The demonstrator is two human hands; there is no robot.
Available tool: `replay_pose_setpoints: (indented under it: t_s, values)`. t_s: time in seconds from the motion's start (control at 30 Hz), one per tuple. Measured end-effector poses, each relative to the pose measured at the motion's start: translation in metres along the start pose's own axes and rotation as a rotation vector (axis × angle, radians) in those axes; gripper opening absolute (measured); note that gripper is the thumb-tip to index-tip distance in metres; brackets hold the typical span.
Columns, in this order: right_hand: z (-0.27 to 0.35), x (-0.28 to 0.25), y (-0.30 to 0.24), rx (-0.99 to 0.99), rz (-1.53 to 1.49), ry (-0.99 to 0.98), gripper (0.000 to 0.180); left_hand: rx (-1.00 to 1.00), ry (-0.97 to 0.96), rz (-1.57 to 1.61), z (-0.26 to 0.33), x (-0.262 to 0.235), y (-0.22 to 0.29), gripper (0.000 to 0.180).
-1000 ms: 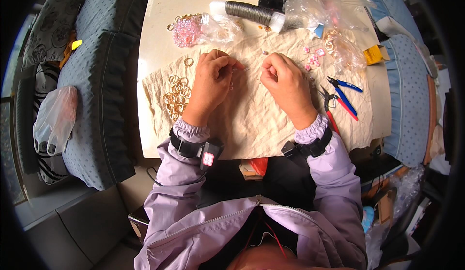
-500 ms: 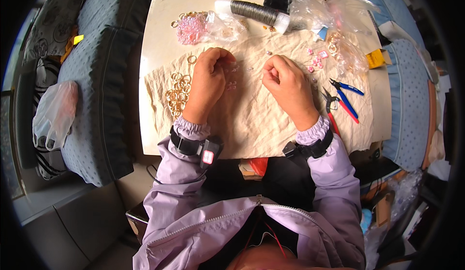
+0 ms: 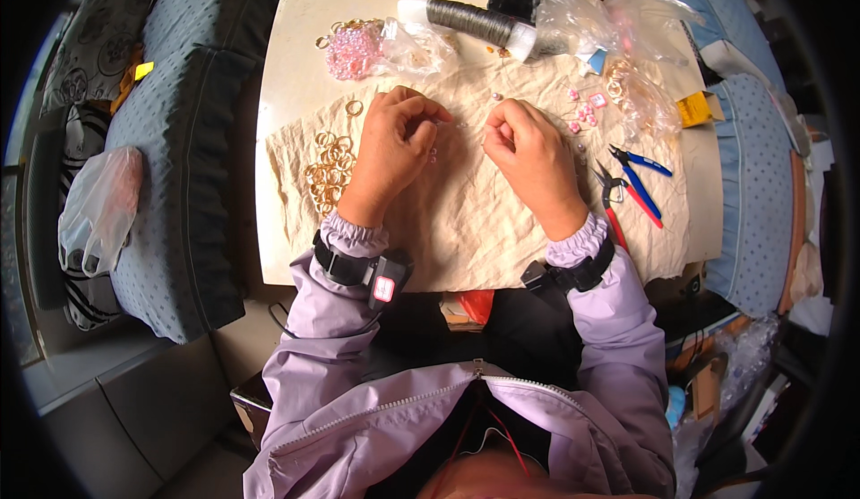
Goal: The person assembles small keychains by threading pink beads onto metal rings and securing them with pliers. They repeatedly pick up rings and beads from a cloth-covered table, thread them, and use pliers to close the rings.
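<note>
My left hand [image 3: 394, 145] is over the cloth [image 3: 466, 212], its fingers bent and pinched at something too small to make out. A few small clear and pink beads [image 3: 433, 154] lie beside its thumb, partly hidden. To the right, my right hand [image 3: 528, 154] is closed too, thumb against the index finger; what it pinches, if anything, does not show. A pile of gold-coloured rings [image 3: 330, 172] lies left of my left hand. Pink flower-shaped beads [image 3: 580, 116] sit beyond my right hand. Two pairs of pliers [image 3: 640, 176] with blue and red handles rest right of it.
Across the far part of the table stand a bag of pink beads [image 3: 353, 51], a spool of dark wire [image 3: 479, 22] and crumpled clear plastic bags [image 3: 578, 20]. A small yellow box [image 3: 699, 108] is at the right edge. Blue padded seats [image 3: 175, 194] flank the table.
My left hand has shifted slightly right, its fingers reaching toward my right hand and covering some of the beads. The right hand has barely moved.
</note>
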State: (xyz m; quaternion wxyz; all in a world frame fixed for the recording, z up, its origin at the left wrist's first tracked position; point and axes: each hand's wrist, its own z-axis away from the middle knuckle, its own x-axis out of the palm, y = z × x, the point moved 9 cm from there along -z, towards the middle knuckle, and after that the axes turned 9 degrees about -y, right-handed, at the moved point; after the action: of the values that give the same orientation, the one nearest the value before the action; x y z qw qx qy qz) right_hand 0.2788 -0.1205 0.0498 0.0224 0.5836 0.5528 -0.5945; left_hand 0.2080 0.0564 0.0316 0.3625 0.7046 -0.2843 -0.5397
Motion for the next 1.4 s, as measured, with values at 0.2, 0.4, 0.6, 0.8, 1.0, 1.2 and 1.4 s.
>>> replay_pose_setpoints:
  t_s: [0.2,0.4,0.6,0.8,1.0,1.2,1.4]
  values:
    - [0.001,0.003,-0.001,0.022,0.011,-0.013,0.012,0.058,0.01,-0.076,0.001,0.004,0.007,0.015]
    - [0.0,0.005,0.0,0.002,-0.061,-0.014,0.008,0.09,0.044,-0.137,0.001,0.005,0.01,0.016]
    - [-0.001,0.005,0.002,0.05,-0.132,-0.058,0.01,0.067,0.003,-0.132,0.0,0.006,0.009,0.017]
    - [-0.005,-0.005,-0.017,-0.146,-0.209,0.017,0.013,0.138,-0.03,0.019,0.0,0.005,0.02,0.015]
    - [-0.003,-0.009,-0.017,-0.11,-0.256,0.069,0.012,-0.021,-0.01,0.262,0.001,0.003,0.007,0.012]
    - [-0.002,-0.002,-0.015,-0.105,-0.232,-0.012,0.01,-0.086,-0.031,0.43,0.005,0.006,-0.004,0.01]
    - [-0.001,0.001,-0.008,-0.082,-0.116,0.002,0.01,-0.222,0.005,0.275,0.006,-0.02,-0.036,0.012]
